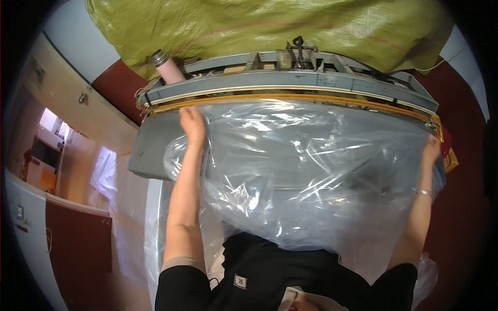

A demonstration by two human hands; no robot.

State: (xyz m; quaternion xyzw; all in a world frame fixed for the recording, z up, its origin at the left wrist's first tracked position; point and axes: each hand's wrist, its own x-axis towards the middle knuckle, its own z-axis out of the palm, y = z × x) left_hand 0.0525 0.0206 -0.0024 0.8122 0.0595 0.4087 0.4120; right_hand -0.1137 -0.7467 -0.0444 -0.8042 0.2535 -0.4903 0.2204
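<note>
Sheet of clear plastic (290,155) spread over grey bench (155,141), left hand (193,124) and right hand (430,150) at its two sides

Glossy, creased, see-through, drooping toward black shirt (295,272); left hand near its far edge, right hand at far right; can't tell if either pinches it or just presses. Beyond, orange strip (311,98) runs along grey metal frame (244,81), open on top with dark metal fitting (299,52) in it; pink bottle (170,70) tilted at frame's left end, dark cap (158,56) on, contents hidden; yellow-green woven tarp (270,26) behind
</note>
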